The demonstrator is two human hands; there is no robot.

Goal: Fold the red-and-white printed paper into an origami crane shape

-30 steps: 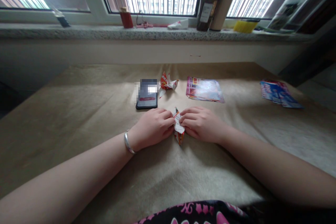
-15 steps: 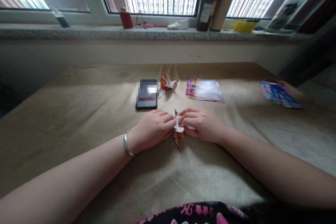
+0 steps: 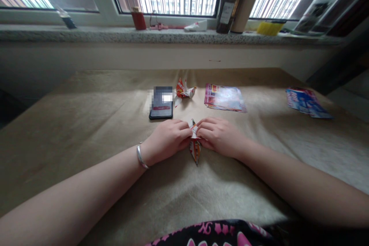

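A small folded paper piece point(image 3: 195, 149), printed red, orange and white, stands on the tan table cover point(image 3: 86, 123) between my two hands. My left hand point(image 3: 167, 140), with a silver bangle at the wrist, pinches its left side with fingers curled. My right hand point(image 3: 219, 135) pinches its right side the same way. The fingertips of both hands nearly meet at the top of the paper, and its pointed lower tip shows below them.
A black phone point(image 3: 161, 103) lies just beyond my left hand, a finished folded paper figure point(image 3: 184, 91) beside it. A stack of printed sheets point(image 3: 224, 98) lies to the right, another stack point(image 3: 307, 102) near the right edge. Jars and small items line the windowsill point(image 3: 115, 36).
The fingers have closed in tighter on the paper piece, and it has become narrower between the hands. Arms and other objects stay where they were.
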